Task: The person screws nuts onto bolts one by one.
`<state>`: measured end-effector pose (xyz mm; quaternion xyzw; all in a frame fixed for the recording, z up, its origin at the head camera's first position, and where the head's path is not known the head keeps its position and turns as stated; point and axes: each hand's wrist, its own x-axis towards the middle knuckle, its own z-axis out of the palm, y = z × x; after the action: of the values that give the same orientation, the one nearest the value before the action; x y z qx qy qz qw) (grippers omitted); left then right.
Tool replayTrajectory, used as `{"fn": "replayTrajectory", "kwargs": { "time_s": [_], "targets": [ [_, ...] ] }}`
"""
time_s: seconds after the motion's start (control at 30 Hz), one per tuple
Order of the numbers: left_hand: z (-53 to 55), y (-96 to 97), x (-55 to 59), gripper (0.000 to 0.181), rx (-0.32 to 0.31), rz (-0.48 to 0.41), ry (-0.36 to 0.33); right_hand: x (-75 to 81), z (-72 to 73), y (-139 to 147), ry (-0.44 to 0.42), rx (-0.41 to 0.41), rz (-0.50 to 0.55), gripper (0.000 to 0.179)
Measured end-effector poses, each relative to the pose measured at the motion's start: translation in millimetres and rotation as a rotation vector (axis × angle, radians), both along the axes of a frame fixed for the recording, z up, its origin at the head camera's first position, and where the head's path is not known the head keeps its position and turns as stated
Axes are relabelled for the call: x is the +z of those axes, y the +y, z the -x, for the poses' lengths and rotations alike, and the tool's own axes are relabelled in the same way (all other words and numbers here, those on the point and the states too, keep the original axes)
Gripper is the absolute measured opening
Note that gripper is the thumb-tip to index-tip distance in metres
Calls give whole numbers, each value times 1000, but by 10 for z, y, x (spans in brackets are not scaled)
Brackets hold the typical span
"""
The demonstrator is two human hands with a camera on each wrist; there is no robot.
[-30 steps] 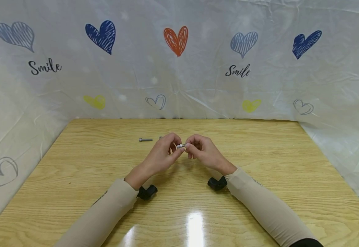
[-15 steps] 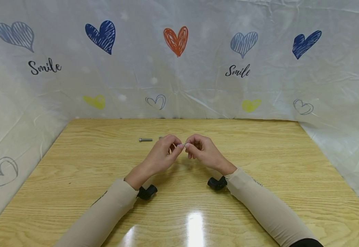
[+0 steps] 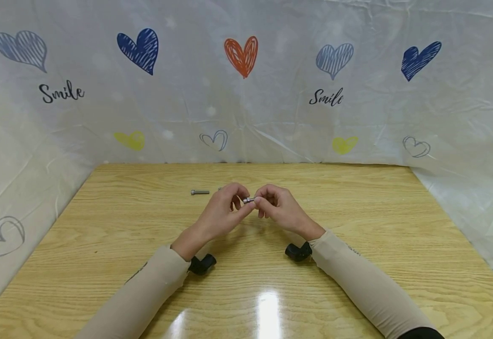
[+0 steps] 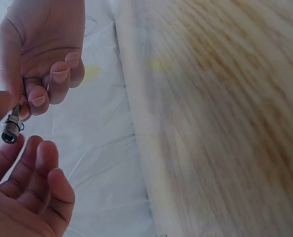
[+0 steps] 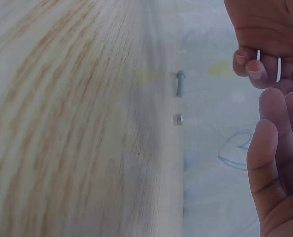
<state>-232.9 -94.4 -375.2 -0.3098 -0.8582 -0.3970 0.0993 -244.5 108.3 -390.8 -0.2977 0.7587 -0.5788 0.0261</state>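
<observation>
A hex-socket bolt with a nut on its shank is held up between my two hands. My right hand pinches the threaded end between thumb and index finger, its other fingers curled below. My left hand surrounds the head end with fingers spread. Its thumb reaches to the bolt's near side, while the fingertips stand just off the head in the left wrist view. The socket head faces the left palm. Only part of the bolt shows at the edge of the right wrist view.
Another bolt lies on the wooden table, left of my hands. A loose nut lies beside it, mostly hidden by the left hand in the head view. A white sheet with printed hearts hangs behind the table.
Half a second ago the left thumb and index finger closed over the bolt head; now they are spread apart and the head shows again. The right hand has kept its place.
</observation>
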Motion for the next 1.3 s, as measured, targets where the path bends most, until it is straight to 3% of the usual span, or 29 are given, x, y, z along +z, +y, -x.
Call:
{"fn": "replayTrajectory", "kwargs": {
  "time_s": [0.4,0.93,1.3],
  "targets": [
    [18,2,-4,16,-14,-4,88,6,-5,-4,10,-8,-5,16],
    [-2,-4,6,9,-6,8,12,11,-4,-1,8,4,4,19],
    [1,-11,6,11,11,10,12,3,8,13,17,2,3,20]
  ]
}}
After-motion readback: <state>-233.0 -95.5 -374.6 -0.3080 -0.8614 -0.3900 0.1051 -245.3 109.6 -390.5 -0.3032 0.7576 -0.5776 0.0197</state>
